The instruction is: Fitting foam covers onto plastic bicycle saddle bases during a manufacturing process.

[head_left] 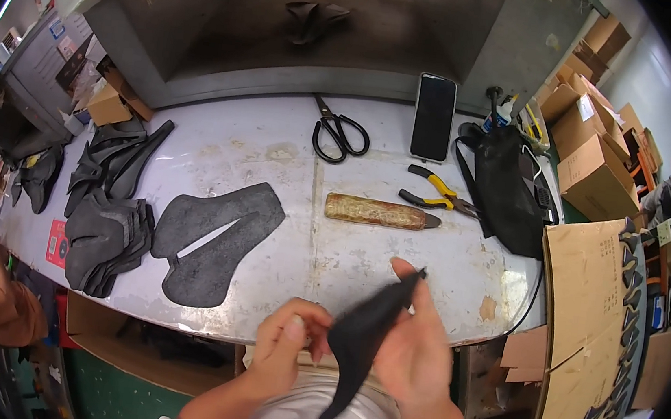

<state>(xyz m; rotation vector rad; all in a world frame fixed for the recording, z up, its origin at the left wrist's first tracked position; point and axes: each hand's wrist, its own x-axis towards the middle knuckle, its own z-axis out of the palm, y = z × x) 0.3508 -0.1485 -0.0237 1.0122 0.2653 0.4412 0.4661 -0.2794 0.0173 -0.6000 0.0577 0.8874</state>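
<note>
A dark, curved shoe-upper piece (365, 335), somewhat blurred, hangs at a slant in front of my body. My right hand (419, 351) grips it near its upper tip, with the palm behind its right side. Close to its left edge is my left hand (286, 342), thumb and fingers loosely bent and apart; whether the fingertips touch the piece is unclear. On the white table, a flat grey cut piece (226, 257) with a slit lies left of my hands. Ahead lies a tape-wrapped knife (376, 211) with a short dark blade.
Black-handled scissors (338, 134), yellow-and-black pliers (441, 193) and a phone (433, 118) lie farther back. Stacked dark pieces (110, 239) occupy the left side. A black bag (509, 187) lies right, beside a cardboard sheet (582, 317). A grey metal shelf (316, 85) borders the back.
</note>
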